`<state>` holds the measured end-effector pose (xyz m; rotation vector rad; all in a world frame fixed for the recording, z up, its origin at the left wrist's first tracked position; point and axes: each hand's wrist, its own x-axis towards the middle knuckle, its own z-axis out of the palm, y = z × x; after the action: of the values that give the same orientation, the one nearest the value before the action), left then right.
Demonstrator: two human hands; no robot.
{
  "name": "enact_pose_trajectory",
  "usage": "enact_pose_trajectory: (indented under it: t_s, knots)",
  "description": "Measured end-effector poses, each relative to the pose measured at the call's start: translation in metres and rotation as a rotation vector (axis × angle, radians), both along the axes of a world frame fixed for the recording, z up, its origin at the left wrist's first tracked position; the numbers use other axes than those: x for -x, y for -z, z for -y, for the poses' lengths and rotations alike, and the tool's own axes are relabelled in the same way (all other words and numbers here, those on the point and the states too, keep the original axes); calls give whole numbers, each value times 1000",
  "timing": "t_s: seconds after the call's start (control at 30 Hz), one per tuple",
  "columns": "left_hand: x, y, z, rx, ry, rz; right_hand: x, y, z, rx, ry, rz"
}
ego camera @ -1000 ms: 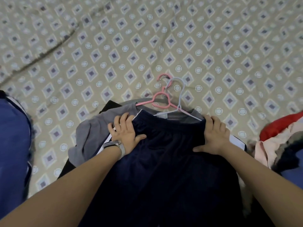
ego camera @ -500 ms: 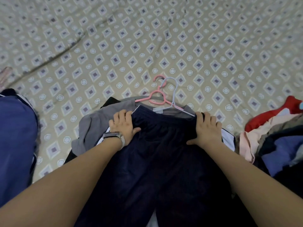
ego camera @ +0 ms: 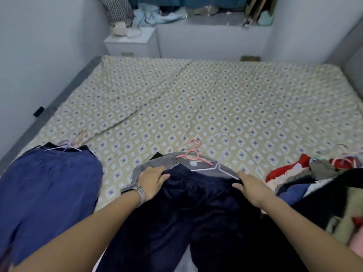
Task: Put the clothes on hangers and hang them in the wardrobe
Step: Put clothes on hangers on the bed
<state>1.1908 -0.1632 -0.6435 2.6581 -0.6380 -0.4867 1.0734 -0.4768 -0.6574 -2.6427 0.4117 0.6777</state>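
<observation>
While the navy trousers (ego camera: 196,209) on the bed (ego camera: 196,107) are gripped at the waistband by the left hand (ego camera: 151,182) and right hand (ego camera: 249,188), the lilac hanger (ego camera: 218,166) could be dislodged if the waistband is tugged unevenly.

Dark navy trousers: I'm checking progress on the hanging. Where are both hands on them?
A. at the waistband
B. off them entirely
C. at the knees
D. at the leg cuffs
A: the left hand and right hand grip the waistband of the navy trousers.
</observation>
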Motion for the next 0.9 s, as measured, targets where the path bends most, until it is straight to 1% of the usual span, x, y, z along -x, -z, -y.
enact_pose_trajectory:
  t_s: [0.1, 0.2, 0.3, 0.43, 0.53, 0.6, 0.67, 0.73, 0.9]
  knots:
    - [9, -61, -21, 37, -35, -36, 7, -60, -10, -8, -32, 53]
    - [24, -118, -50, 52, -86, 0, 8, -115, -35, 10, -98, 115]
    - [39, -164, -94, 67, -152, 68, 8, -168, -74, 36, -163, 180]
    - [66, -221, -173, 129, -228, 102, 14, -234, -143, 31, -173, 287]
    - [104, -246, -249, 194, -304, 133, 36, -264, -218, -40, -94, 403]
    - [139, -253, -310, 203, -335, 126, 51, -271, -276, -58, -88, 381]
    - [174, -255, -378, 170, -364, 105, 61, -274, -339, -39, -156, 304]
    - [200, -265, -447, 138, -417, 108, 64, -283, -408, -59, -242, 283]
    - [244, -311, -592, 91, -592, 180, 63, -310, -561, -120, -406, 400]
